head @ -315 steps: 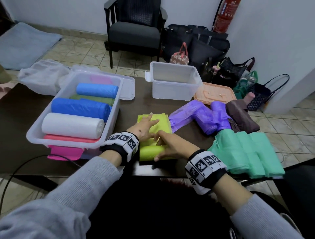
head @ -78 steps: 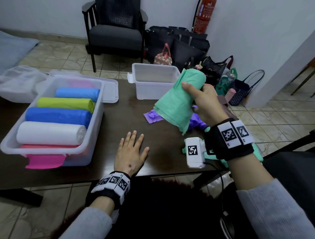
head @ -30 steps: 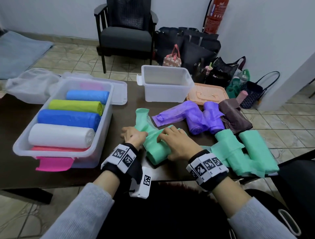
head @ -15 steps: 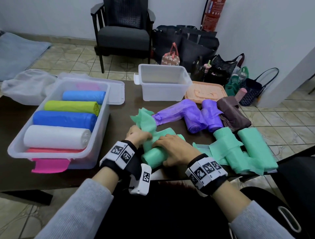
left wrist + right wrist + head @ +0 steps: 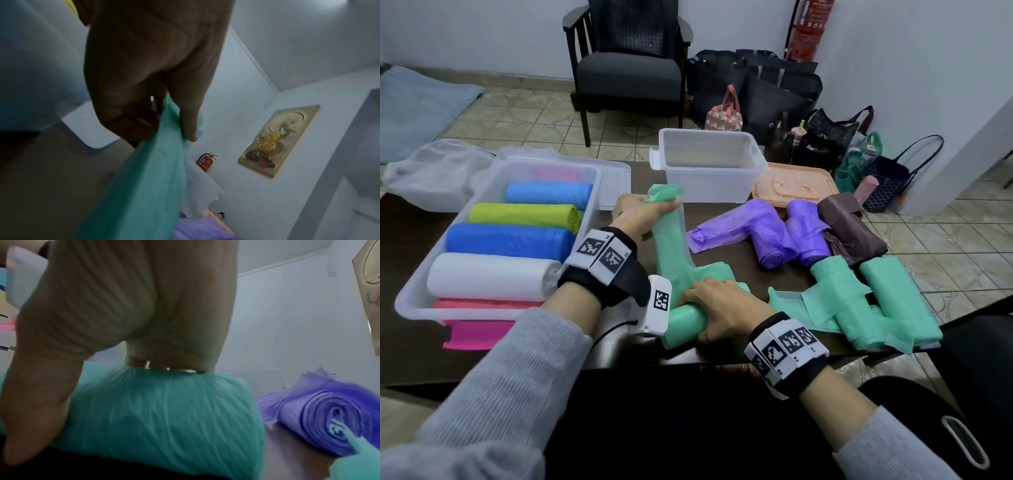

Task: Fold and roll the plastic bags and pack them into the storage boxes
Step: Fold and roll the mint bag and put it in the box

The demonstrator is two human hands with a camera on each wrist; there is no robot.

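A mint-green bag roll (image 5: 683, 323) lies at the table's near edge. My right hand (image 5: 717, 305) grips it, fingers over the top and thumb on the near side; the right wrist view shows the same hand (image 5: 133, 305) on the roll (image 5: 164, 415). The roll's loose strip (image 5: 671, 246) runs away from me. My left hand (image 5: 645, 210) holds the strip's far end in a fist, lifted off the table. In the left wrist view that hand (image 5: 144, 73) pinches the green strip (image 5: 144, 178). The left storage box (image 5: 412, 294) holds blue, yellow-green, white and pink rolls. A second clear box (image 5: 709, 164) stands empty behind.
Purple rolls (image 5: 774, 240), a brown roll (image 5: 849, 229) and more green bags (image 5: 876, 305) lie on the table's right half. An orange lid (image 5: 794, 185) sits beside the empty box, a clear lid (image 5: 616, 185) behind the left box. A chair and bags stand on the floor beyond.
My left hand has left the roll and moved away from me with the green strip's end, pulling it out straight. My right hand stays on the roll.
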